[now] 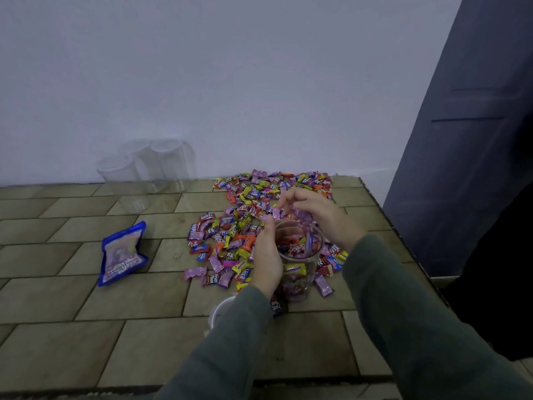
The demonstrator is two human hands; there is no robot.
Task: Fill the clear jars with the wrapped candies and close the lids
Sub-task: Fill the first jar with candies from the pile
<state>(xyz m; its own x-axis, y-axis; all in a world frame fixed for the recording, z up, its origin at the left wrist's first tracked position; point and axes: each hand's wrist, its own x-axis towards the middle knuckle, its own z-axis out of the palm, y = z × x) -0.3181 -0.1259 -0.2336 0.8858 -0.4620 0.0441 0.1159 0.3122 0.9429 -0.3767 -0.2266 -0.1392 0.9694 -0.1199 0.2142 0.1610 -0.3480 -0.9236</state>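
Clear cylindrical plastic jar (pixel 300 272): upright on tiled surface (pixel 86 298) beside candy heap, part-filled | left hand (pixel 266 261): grip wrapped round jar wall, steadying | right hand (pixel 314 215): fingers bunched on pink wrapped candies (pixel 302 219) above the mouth, for dropping | lidded spare clear jars (pixel 150 171): parked rear-left.

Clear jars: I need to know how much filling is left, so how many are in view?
4. Three lidded empty jars clustered at the back left by the wall; one open jar, part-filled, steadied by the left hand.
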